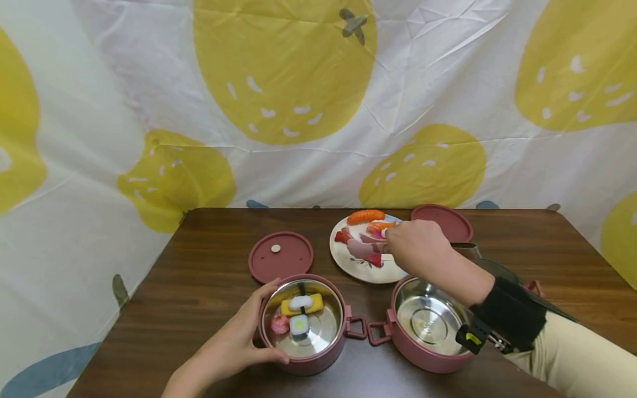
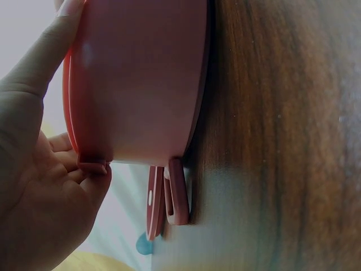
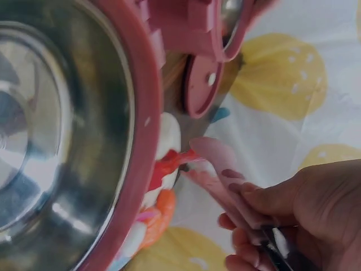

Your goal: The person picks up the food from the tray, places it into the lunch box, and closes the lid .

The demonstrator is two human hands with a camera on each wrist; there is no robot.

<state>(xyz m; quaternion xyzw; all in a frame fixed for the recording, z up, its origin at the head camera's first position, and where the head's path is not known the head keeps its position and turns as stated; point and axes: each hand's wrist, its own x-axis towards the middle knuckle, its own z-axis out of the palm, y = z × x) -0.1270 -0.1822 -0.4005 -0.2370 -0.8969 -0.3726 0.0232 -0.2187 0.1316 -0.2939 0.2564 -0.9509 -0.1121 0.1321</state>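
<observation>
My left hand grips the rim of the left pink pot, thumb on the near side and fingers round the far side. Inside lie a yellow toy egg sushi, a small white roll and a pink ball. With my right hand I hold pink-tipped tongs over the white plate. Their tips are spread right at a red toy food piece; I cannot tell whether they pinch it. Orange toy sushi lies farther back on the plate.
A second pink pot with a bare steel inside stands below my right forearm, its handle close to the left pot's. Pink lids lie behind the pots, one at left and one at back right. A fruit-patterned cloth hangs behind the table.
</observation>
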